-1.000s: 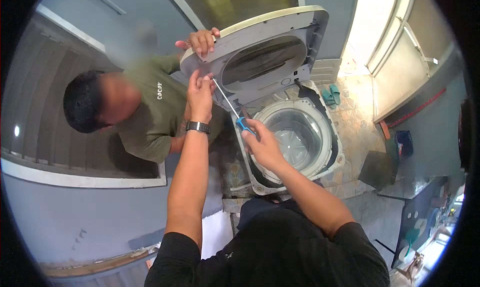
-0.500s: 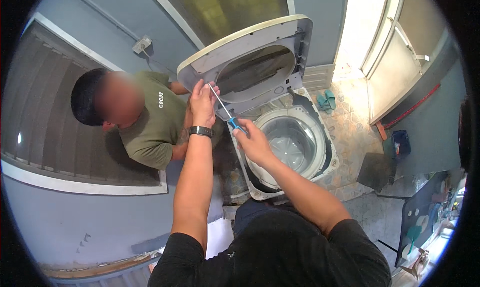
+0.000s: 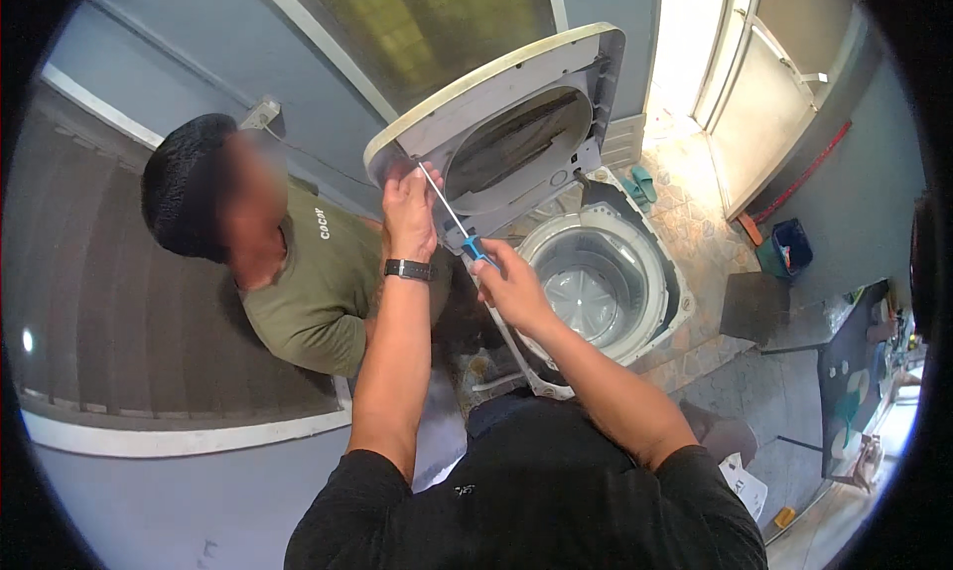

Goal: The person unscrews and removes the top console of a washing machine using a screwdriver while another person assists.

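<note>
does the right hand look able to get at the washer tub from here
Probably yes: the washer tub is open close by and the raised lid leaves it uncovered, though the right hand is occupied with a blue-handled screwdriver.

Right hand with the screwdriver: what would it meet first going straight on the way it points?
Following the screwdriver, the right hand would probably meet the left hand first, at its fingers; the raised washer panel appears just behind, though depth is unclear.
</note>
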Available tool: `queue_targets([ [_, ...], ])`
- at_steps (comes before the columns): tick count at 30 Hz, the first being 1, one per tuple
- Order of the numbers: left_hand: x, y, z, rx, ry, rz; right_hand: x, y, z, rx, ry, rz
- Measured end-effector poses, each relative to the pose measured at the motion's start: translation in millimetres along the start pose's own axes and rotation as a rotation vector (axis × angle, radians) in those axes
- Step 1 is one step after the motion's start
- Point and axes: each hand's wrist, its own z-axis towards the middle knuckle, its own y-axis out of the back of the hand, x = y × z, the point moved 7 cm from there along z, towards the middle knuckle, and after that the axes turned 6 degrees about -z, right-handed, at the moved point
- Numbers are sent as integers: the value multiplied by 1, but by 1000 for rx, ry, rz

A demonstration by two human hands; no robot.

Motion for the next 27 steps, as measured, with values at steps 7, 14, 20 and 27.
queue_targets([
  [7, -2, 1, 3, 80, 12, -14, 6, -11, -8, -46, -15, -30],
  [14, -6, 0, -1, 138, 36, -26, 2, -8, -14, -52, -16, -25],
  [20, -7, 4, -2, 118, 46, -28, 11, -8, -21, -70, -10, -67],
  [27, -17, -2, -4, 154, 15, 28, 8, -9, -14, -85, 49, -20],
])
